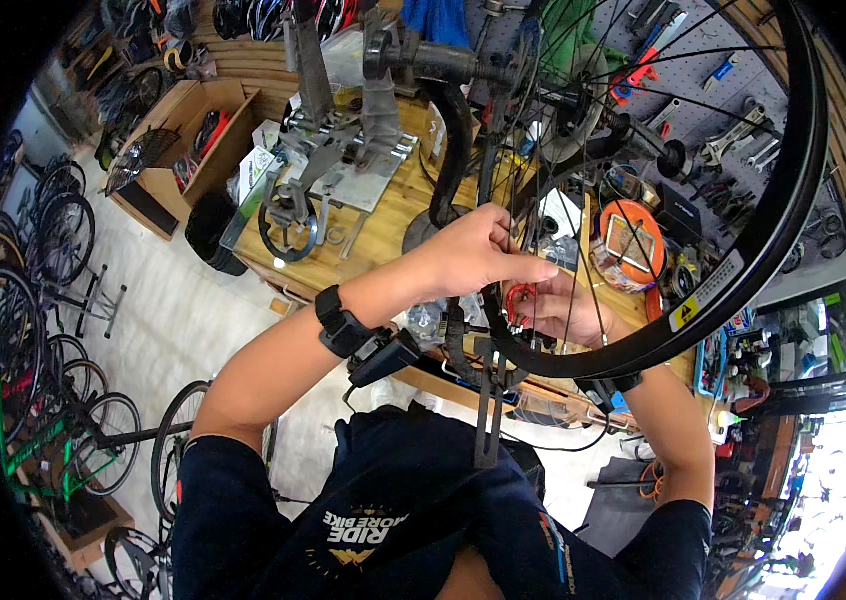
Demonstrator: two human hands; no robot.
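Observation:
A black-rimmed bicycle wheel (811, 150) with thin dark spokes is mounted upright in a dark metal truing stand (455, 150). My right hand (583, 312) reaches in behind the spokes near the lower rim. Its fingers are closed on a small red, rounded spoke wrench (520, 292), close to the spoke ends. On the nearer side, my left hand (473, 250) has its fingers curled at a spoke, and its thumb lies across toward the right hand. The left fingertips are partly hidden. A black band circles each wrist.
Under the stand is a wooden bench (373, 240) with a metal fixture (358, 165) on its left part. An orange round container (628, 245) stands at right. Tools hang on the pegboard (713, 100) behind. Bicycles (68, 240) line the left side, near a black bin (213, 230).

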